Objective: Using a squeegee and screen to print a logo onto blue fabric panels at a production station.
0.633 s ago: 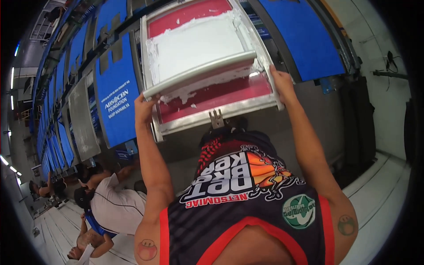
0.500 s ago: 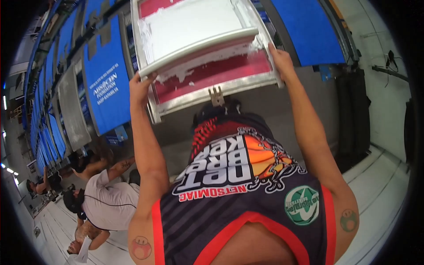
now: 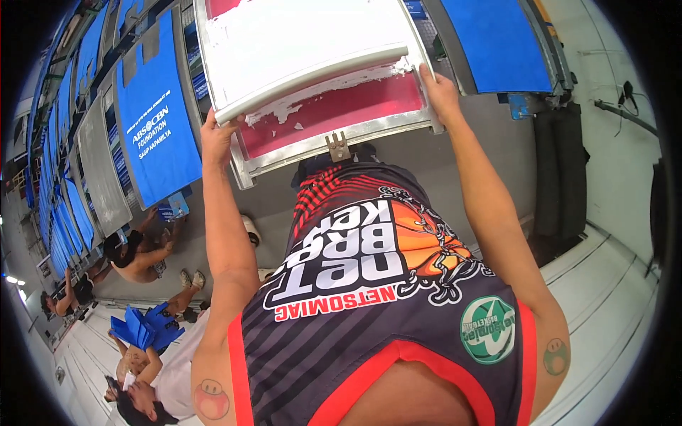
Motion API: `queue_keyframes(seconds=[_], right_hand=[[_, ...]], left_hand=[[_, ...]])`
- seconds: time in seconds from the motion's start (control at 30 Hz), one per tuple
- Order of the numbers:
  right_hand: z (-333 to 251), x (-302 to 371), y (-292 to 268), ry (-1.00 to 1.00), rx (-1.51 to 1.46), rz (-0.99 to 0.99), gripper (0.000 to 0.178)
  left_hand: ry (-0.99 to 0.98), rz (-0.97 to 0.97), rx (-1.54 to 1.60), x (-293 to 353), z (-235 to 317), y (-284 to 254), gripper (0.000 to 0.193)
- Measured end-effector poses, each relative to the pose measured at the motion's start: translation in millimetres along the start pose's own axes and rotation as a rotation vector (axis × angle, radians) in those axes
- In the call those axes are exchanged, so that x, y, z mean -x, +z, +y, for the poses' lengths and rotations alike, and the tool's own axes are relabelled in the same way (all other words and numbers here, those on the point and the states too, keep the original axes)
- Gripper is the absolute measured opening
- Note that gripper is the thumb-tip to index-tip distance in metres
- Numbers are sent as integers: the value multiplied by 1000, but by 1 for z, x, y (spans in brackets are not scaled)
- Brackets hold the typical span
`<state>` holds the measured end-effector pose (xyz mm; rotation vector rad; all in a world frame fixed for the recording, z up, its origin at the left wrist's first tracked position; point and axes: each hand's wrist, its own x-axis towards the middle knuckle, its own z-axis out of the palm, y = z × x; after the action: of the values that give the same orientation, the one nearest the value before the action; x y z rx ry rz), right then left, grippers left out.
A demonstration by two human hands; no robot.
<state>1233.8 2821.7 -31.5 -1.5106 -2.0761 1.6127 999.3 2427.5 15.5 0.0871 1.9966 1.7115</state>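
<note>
A metal-edged screen printing frame (image 3: 334, 150) is in front of me at the top, with red mesh (image 3: 334, 106) and white ink over its far part. Across it lies a squeegee (image 3: 312, 84), a long pale bar with ink along its near side. My left hand (image 3: 217, 138) is closed on the frame's left edge, right by the squeegee's left end; whether it also touches the squeegee I cannot tell. My right hand (image 3: 441, 94) is closed around the right edge, fingers partly hidden. A metal clip (image 3: 337, 146) sits at the middle of the near edge.
Blue fabric panels on boards stand at the left (image 3: 158, 113) and right (image 3: 497, 46). Bare grey boards (image 3: 101, 156) lie between them. Several people are at lower left, one holding blue fabric (image 3: 145, 328). Dark rolled material (image 3: 558, 170) leans near the right wall.
The frame has shifted slightly left in view, both hands still on it. At lower left, the person in a pale shirt has moved down, and a person with blue fabric now shows.
</note>
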Motion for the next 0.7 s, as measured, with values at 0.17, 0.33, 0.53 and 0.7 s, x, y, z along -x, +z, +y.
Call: queue_keyframes(seconds=[0.17,0.33,0.53,0.7], right_hand=[[-76,41,-3,-642,352,182,67],[-151,27,15,-1087,990,-133,60],[-218,-49,51,-881,1049,-188,28],[-171,-122,102,-1181,861,34,31]], left_hand=[[418,207,-774,1,5,-1,44],[354,-255,-1321,2,93,45,37],[395,-178,-1240,-98,129,35,32],[767,6,-1270,-154,62,40,29]])
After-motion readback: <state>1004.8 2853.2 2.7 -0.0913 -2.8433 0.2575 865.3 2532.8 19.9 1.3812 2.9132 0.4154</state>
